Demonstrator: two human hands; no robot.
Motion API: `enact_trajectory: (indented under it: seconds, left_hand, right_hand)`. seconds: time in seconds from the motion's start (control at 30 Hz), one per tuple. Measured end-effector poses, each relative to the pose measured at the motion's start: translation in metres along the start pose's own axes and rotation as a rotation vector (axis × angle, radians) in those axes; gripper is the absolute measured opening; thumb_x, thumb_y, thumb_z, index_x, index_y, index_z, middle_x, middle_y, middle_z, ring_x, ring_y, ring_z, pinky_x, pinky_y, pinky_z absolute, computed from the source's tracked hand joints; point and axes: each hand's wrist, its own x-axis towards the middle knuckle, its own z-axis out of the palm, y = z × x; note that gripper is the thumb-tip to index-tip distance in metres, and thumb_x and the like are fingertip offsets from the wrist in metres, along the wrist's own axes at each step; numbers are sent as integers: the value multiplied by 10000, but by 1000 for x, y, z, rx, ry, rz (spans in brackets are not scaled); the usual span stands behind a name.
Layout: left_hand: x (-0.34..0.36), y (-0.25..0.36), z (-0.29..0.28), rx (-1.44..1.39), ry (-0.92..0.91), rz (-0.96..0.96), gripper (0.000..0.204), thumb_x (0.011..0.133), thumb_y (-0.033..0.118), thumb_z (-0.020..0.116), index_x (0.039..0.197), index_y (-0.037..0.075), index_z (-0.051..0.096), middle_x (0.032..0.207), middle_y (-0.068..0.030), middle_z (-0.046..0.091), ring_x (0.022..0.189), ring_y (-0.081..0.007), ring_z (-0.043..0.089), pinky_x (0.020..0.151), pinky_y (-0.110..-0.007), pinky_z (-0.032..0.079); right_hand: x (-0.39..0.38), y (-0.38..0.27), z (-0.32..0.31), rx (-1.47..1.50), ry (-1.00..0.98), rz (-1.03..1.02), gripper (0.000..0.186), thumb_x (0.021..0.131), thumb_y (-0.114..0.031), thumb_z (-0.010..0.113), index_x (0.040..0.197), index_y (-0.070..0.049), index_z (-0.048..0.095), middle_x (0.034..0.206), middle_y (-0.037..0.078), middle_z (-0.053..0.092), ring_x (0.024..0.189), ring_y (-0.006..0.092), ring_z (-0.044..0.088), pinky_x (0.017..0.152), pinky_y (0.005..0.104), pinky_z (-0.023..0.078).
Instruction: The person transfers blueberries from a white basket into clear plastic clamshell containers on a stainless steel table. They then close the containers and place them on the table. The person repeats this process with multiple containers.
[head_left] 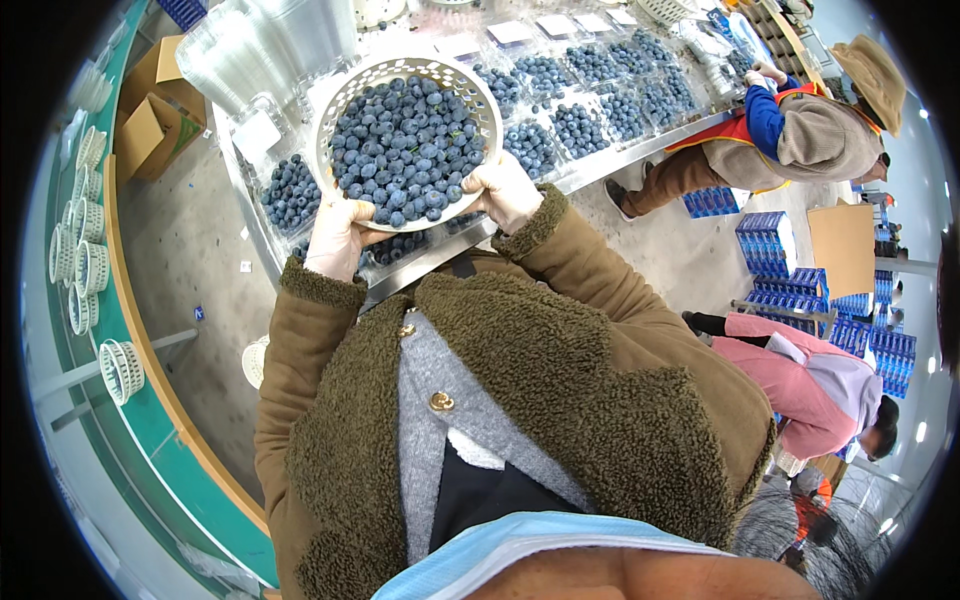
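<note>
Held at chest height: white perforated basket (345, 100) heaped with blueberries (405, 135), left hand (335, 235) and right hand (510, 190) each in closed grip under near rim. Likely heavy, flexing, fruit bruisable. Beyond basket, filled clear punnets (580, 125) crowding steel table (640, 150).

One view only, head cam worn on the person's head (left of a side-by-side pair), facing steeply down over the chest and coat front toward the tabletop (600, 165) ahead. It sits close: the white basket of blueberries (405, 140) held in left hand (335, 240) and right hand (510, 190) fills the upper centre, w/ forearms coming in from below. Fisheye lens bends the tabletop edge and green rail (150, 400) toward the rim, taking in floor and co-workers at right; no 2nd view to share with.
</note>
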Motion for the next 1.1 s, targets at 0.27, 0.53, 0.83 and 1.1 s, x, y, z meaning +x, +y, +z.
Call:
enact_trajectory:
  seconds: [0.27, 0.53, 0.83, 1.1]
  left_hand:
    - [5, -16, -2, 31, 36, 50, 413, 739, 149, 581, 1080, 21, 387, 824, -56, 543, 673, -185, 608, 565, -350, 575]
    - [6, -12, 16, 65, 114, 26, 713, 735, 90, 530, 1359, 83, 184, 922, -103, 543, 756, -214, 612, 624, -404, 573]
    - [20, -14, 68, 144, 128, -40, 296, 725, 73, 494, 1020, 78, 471, 860, -40, 536, 732, -171, 584, 602, -342, 555]
    - [37, -20, 95, 105, 158, -87, 662, 710, -7, 442, 1335, 94, 247, 924, -101, 517, 732, -211, 592, 582, -367, 573]
  right_hand:
    - [2, -5, -9, -316, 30, -110, 443, 657, 15, 532, 1091, 53, 447, 584, 42, 539, 464, 128, 538, 445, 257, 502]
    - [0, -17, -20, -156, 48, 6, 724, 668, 4, 524, 1318, 16, 206, 715, 77, 500, 562, 173, 556, 491, 338, 539]
    - [-12, -52, -47, -120, 106, 59, 611, 643, 30, 522, 1208, 43, 288, 814, 119, 470, 601, 234, 590, 525, 400, 570]
    - [-19, -72, -73, -128, 85, 52, 667, 621, 22, 503, 1238, 44, 250, 783, 113, 466, 600, 255, 603, 545, 386, 581]
